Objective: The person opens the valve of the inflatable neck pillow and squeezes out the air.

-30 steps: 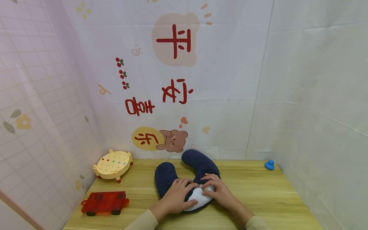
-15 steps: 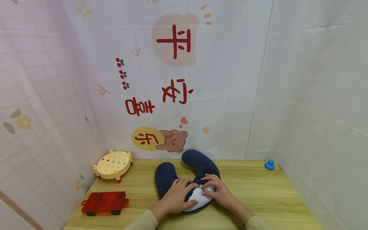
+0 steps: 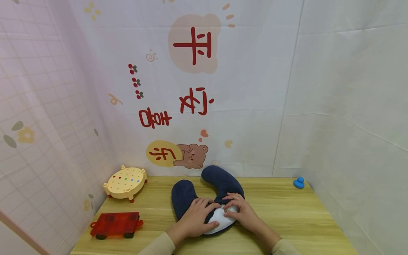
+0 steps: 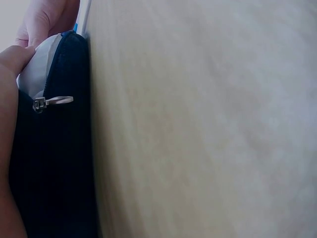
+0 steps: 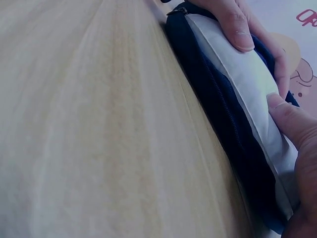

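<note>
Head view: a navy U-shaped neck pillow (image 3: 204, 193) is seen lying on the wooden bench (image 3: 287, 212), near its front middle, with the white inner cushion (image 3: 221, 217) exposed at the near bend. The left hand (image 3: 196, 216) is laid over the pillow's left arm, fingers curled onto the cover and the thumb pressed on the white cushion. The right hand (image 3: 242, 210) is set on the right side, fingertips pinching at the cover's edge. A cream round toy table (image 3: 125, 181) and a red toy car (image 3: 115, 224) are noted well to the left; a small blue toy (image 3: 298, 182) sits at the far right corner.

Left wrist view: the dark cover (image 4: 54, 163) is seen against the bench, a silver zipper pull (image 4: 52, 101) lying on it beside the opening.

Right wrist view: the white cushion (image 5: 242, 94) is shown bulging from the opened zip, both thumbs pressed onto it.
</note>
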Motion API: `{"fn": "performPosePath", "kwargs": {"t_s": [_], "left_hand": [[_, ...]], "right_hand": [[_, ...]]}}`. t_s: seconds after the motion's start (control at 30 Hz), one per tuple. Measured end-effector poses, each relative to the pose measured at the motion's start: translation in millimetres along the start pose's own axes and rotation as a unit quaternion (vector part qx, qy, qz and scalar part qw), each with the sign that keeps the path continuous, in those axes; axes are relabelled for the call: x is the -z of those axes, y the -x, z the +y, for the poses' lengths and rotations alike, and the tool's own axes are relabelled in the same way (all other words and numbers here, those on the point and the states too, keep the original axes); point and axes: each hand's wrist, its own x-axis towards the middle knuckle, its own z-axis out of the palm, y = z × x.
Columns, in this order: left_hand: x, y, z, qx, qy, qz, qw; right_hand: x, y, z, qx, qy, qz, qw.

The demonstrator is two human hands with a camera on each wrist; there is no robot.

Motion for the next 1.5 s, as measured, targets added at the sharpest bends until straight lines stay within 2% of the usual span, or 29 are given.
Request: {"fn": "performPosePath", "kwargs": {"t_s": [0.53, 1.5], "left_hand": [[-1.3, 0.3, -1.4, -0.005, 0.006, 0.003, 1.0], [-1.7, -0.5, -2.2, 0.005, 0.015, -0.005, 0.9999]], "right_hand": [[-2.1, -0.1, 3.0, 0.005, 0.001, 0.006, 1.0], [-2.3, -1.1, 3.4, 0.004, -0.004, 0.002, 1.0]]}}
